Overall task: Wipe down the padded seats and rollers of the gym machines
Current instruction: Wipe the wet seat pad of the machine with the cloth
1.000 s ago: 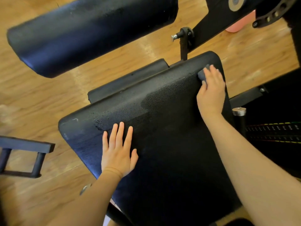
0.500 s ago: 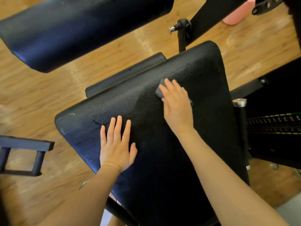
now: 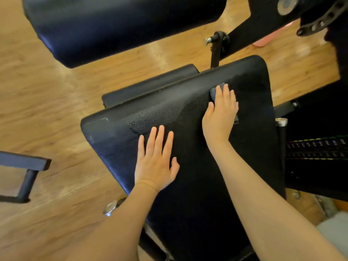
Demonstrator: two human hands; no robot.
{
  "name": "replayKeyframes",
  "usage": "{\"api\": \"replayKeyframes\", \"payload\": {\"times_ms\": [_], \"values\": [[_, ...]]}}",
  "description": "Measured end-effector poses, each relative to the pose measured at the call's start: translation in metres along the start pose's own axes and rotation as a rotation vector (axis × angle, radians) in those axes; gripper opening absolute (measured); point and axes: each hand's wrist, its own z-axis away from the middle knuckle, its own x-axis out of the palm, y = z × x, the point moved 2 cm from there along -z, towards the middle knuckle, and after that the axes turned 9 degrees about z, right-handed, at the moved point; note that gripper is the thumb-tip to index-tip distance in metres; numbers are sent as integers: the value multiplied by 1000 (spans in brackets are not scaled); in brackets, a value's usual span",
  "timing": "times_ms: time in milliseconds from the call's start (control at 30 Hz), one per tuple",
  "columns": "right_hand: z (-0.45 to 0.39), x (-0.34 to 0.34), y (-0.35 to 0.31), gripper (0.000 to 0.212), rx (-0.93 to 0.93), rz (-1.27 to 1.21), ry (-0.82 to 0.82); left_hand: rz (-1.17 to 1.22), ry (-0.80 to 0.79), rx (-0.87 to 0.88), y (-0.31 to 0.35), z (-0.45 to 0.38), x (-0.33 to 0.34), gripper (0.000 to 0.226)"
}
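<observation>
A dark grey cloth lies under the right hand in the upper right of the padded seat; one corner of it pokes out past the fingertips toward the top of the frame, and a small bit shows at the hand's right edge. The rest is hidden beneath the palm. The seat fills the centre and lower middle of the frame, a black, pebbled pad with rounded corners. Beads of liquid and a wet patch sit near its upper left part, just above the left hand, and its left edge shows a few pale scuffs.

The right hand's fingers lie nearly straight and close together, flat on the cloth, pressing it to the pad instead of curling round it. The left hand rests palm down on the seat in the centre of the frame, fingers straight and slightly spread, thumb out to the right, holding nothing.

Across the upper left of the frame runs a thick black padded roller. Behind the seat's top edge sits a smaller black pad. A wooden floor lies beneath everything.
</observation>
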Motion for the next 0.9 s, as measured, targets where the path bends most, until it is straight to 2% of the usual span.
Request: {"api": "replayKeyframes", "payload": {"times_ms": [200, 433, 533, 667, 833, 900], "values": [[46, 5, -51, 50, -108, 18, -13, 117, 43, 26, -11, 10, -11, 70], [88, 14, -108, 51, -215, 34, -30, 192, 49, -271, -78, 69, -23, 81], [116, 22, -137, 52, -365, -4, -10, 259, 39, -348, -90, 78, -22, 95], [149, 31, -154, 52, -589, 24, -22, 330, 36, -359, -101, 78, -22, 104], [157, 26, -123, 50, -1019, 100, -113, 404, -43, -352, -110, 77, -29, 115], [147, 23, -114, 57, -1072, 151, -152, 424, -123, -354, -113, 77, -36, 121]]}}
